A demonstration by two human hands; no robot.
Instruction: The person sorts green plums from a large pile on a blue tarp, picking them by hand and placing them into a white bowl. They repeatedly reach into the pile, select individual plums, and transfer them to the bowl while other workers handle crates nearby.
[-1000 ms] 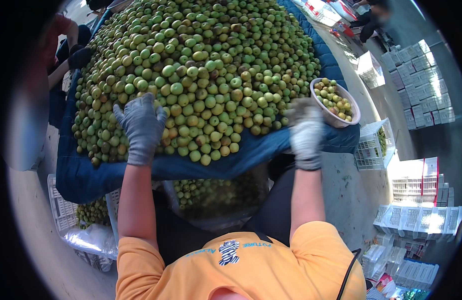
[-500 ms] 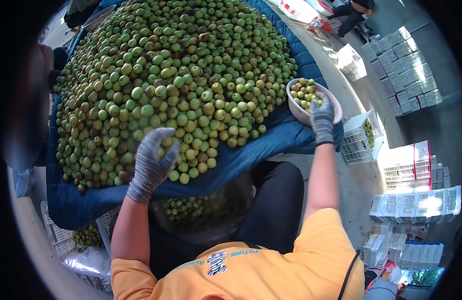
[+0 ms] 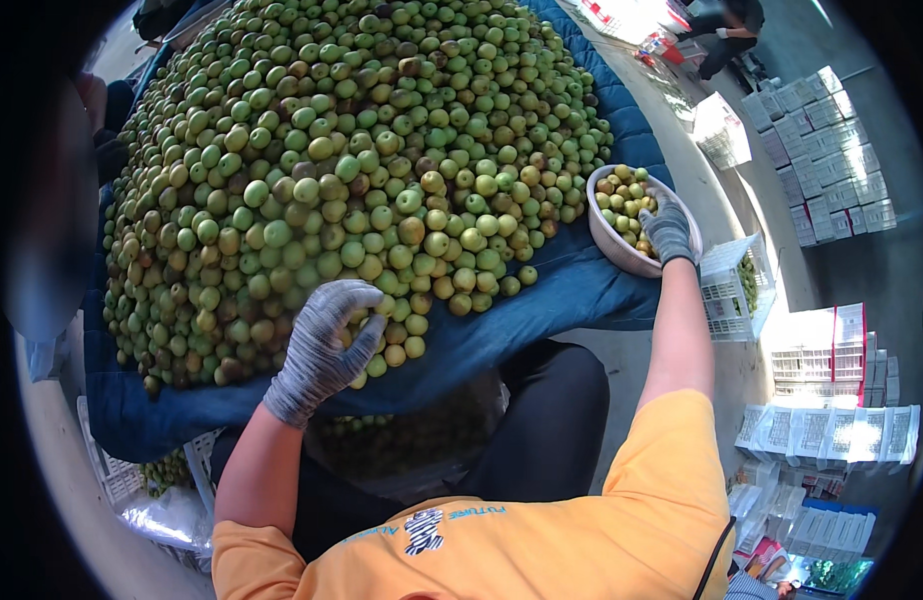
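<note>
Small round green fruit, some browned, lies in a big pile (image 3: 352, 180) on a blue quilted cloth (image 3: 542, 295). At the pile's near edge is my left hand (image 3: 327, 345) in a grey striped glove, its fingers curved and its thumb apart, with loose fruit showing in the gap. My right hand (image 3: 668, 232), gloved alike, reaches over the right side of a pale pink basin (image 3: 622, 256). Its fingers are spread against the fruit in the basin (image 3: 627, 205); the palm side is hidden.
Beside the basin, lower down, stands a white plastic crate (image 3: 730, 290) with green fruit in it. Stacked white crates (image 3: 827, 155) fill the far right. Another person (image 3: 727, 35) is at the upper right. Below the cloth at left are a crate (image 3: 107, 455) and clear plastic (image 3: 172, 520).
My right hand has gone lower over the basin's right side, fingers against the fruit. My left hand has shifted slightly right and down along the pile's edge. The view has shifted a little.
</note>
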